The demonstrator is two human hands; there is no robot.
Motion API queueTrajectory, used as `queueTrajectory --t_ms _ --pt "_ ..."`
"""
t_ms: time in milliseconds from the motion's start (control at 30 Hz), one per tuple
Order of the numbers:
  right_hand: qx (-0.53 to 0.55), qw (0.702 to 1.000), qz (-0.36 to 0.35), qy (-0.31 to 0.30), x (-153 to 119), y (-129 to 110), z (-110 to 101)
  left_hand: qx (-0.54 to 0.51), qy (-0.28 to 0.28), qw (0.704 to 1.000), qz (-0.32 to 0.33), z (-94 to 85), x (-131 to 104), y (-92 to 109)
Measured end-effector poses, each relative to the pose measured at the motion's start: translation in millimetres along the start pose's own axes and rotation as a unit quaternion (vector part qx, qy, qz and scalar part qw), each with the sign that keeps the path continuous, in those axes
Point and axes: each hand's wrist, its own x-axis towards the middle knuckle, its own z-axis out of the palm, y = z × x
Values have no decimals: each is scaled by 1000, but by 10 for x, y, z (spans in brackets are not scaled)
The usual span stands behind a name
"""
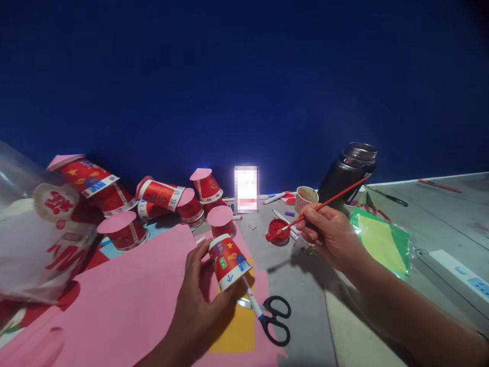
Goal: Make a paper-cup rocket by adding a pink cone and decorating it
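My left hand (204,290) is closed around a red paper cup (228,260) with coloured prints, held tilted above pink paper (130,295). In my right hand (334,232) is a thin red paintbrush (338,194), pinched between thumb and fingers. Its tip reaches down into a small container of red paint (277,232); whether it touches the paint is hard to tell. Below the held cup lie black-handled scissors (277,321), with a white marker (252,298) next to them and a yellow sheet (239,336) underneath.
Several red cups (124,232) with pink tops stand or lie at the left, beside a plastic bag (46,239). A glowing blurred screen (246,188) is at the back. Rightward are a dark flask (346,171), a paper cup (305,198), packaged green-yellow paper (382,242) and a power strip (458,278).
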Motion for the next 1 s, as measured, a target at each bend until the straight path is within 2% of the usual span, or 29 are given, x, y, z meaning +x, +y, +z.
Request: queueTrajectory --t_ms 133,233,267,333,367,467,600,700,833,1000 --pt "-51 998 -20 -1 -260 -50 99 -4 -22 999 44 -1 -10 -34" --pt "-147 981 -117 41 -306 -62 57 12 -12 997 72 9 -11 -45" --pt "-197 965 -163 60 -275 -68 21 15 -6 997 75 10 -12 -46" --pt "-312 912 -250 90 -155 -68 -72 14 -2 997 75 7 -12 -44" --pt "-361 888 -274 80 -79 -56 -124 10 -4 997 74 4 -12 -39" --pt "-451 857 -251 0 130 48 -268 5 -4 998 58 -4 -7 -24" --pt "-495 827 -262 -44 262 250 -388 27 16 999 27 -7 24 -41" --pt "-504 824 -247 -76 280 290 -438 31 31 999 6 9 41 -56" --pt "-513 819 -212 -142 290 179 -475 32 49 998 -39 44 40 -37" --pt "-510 827 -204 -123 310 78 -485 41 79 996 -16 58 69 -94"
